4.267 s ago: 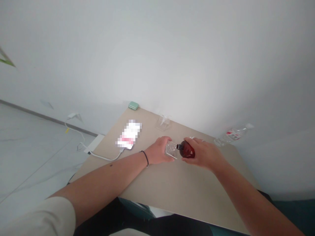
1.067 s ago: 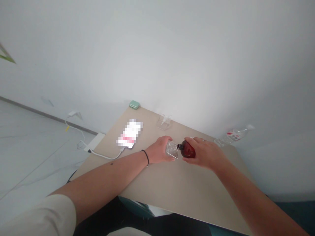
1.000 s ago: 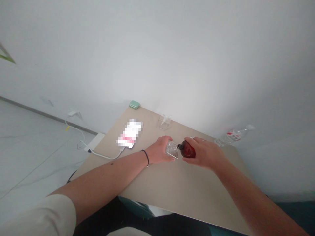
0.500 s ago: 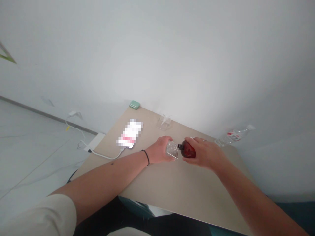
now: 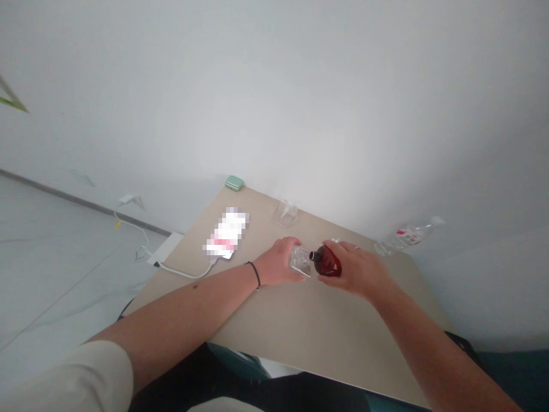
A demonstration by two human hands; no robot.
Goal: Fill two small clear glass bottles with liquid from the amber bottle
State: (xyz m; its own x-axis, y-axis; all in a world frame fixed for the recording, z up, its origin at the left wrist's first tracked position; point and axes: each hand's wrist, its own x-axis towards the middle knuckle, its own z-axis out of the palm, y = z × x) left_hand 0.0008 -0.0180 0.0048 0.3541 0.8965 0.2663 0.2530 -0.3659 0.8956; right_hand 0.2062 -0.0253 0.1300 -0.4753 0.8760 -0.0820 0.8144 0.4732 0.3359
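Observation:
My left hand (image 5: 281, 261) is wrapped round a clear square container (image 5: 301, 261) just above or on the table; its fingers cover the left side. My right hand (image 5: 354, 266) grips a dark red round bottle (image 5: 330, 262), tilted so that its black neck (image 5: 314, 256) points left toward the container. The neck's tip lies close beside the container's open-looking side; I cannot tell whether they touch. What is inside the clear container is too small to make out.
A lit phone (image 5: 229, 232) on a white cable (image 5: 184, 276) lies at the left of the beige table (image 5: 291, 320). A mint-green case (image 5: 234, 182) sits at the far corner. Near the back edge is a clear plastic piece (image 5: 286, 213). A clear bottle (image 5: 407, 236) leans right.
The red bottle has turned slightly in my right hand, its neck opening now showing more. My right forearm has shifted a little. My left hand stays in place.

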